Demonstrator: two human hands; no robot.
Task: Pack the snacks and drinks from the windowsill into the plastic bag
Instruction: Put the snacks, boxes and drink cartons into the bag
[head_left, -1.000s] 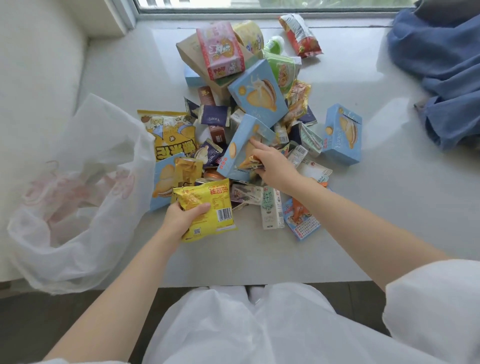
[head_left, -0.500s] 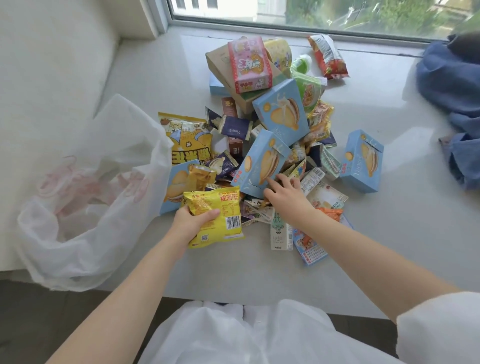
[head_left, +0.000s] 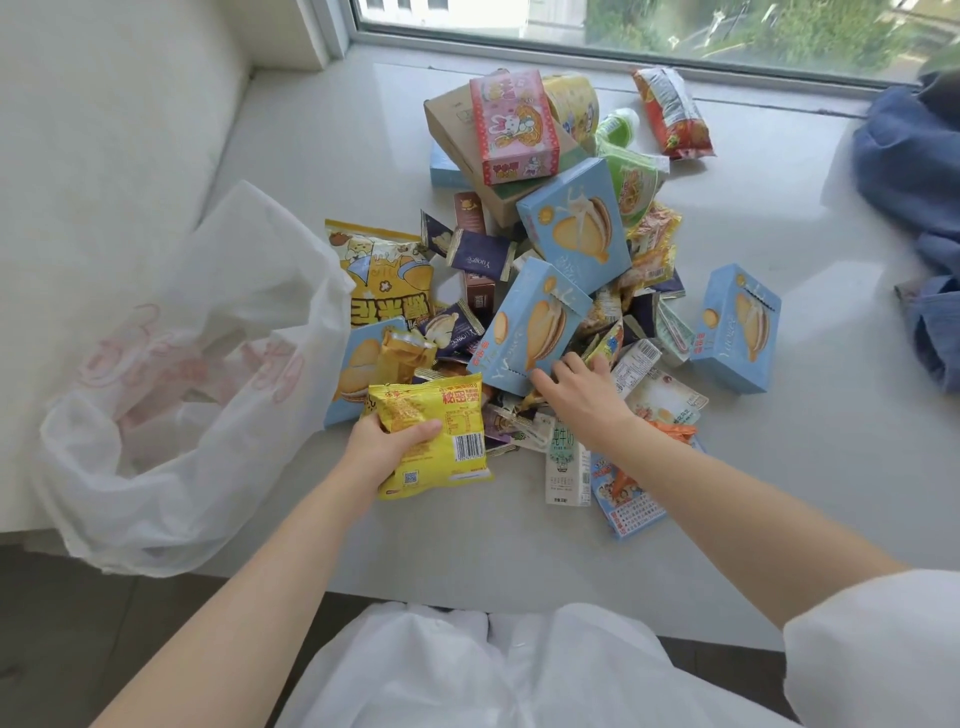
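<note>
A pale glossy stone windowsill (head_left: 322, 156) runs beneath a grey-framed window (head_left: 597, 49) showing green trees, with daylight gleaming on it, beside a white wall (head_left: 104, 104) and dark floor (head_left: 62, 649).

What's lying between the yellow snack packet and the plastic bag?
Only bare windowsill, the head view shows: the yellow packet, gripped by the left hand, is just right of the plastic bag.

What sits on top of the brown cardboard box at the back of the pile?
A pink box lies across the brown cardboard box. A yellow packet leans just behind it. The brown box's contents cannot be seen.
</note>
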